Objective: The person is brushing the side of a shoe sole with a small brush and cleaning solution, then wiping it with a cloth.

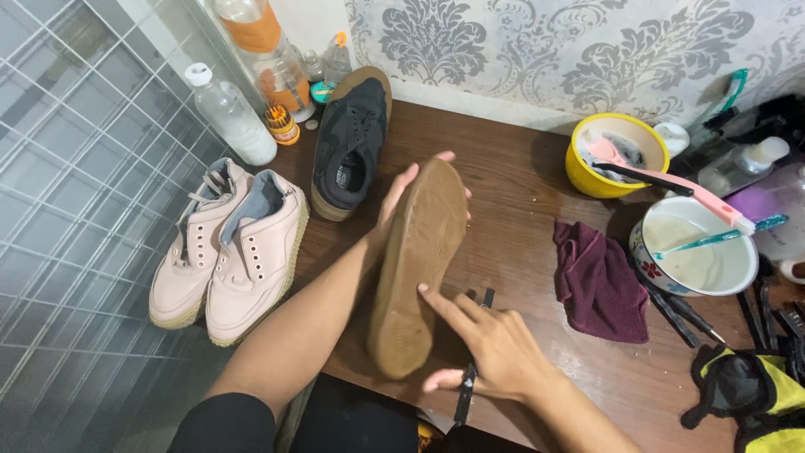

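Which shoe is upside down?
The brown-soled shoe held by the left hand; its sole faces up. The black shoe and pink pair sit upright.

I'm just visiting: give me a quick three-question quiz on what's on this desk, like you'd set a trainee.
1. True or false: the left hand holds up a shoe with its brown sole facing the camera.
2. Which pair stands at the table's left edge? A) pale pink shoes B) red boots C) green sandals
3. What lies folded between the held shoe and the white bowl?

Key: 1 true, and the right hand touches the sole with a finger. 2 A, the pale pink shoes. 3 a maroon cloth.
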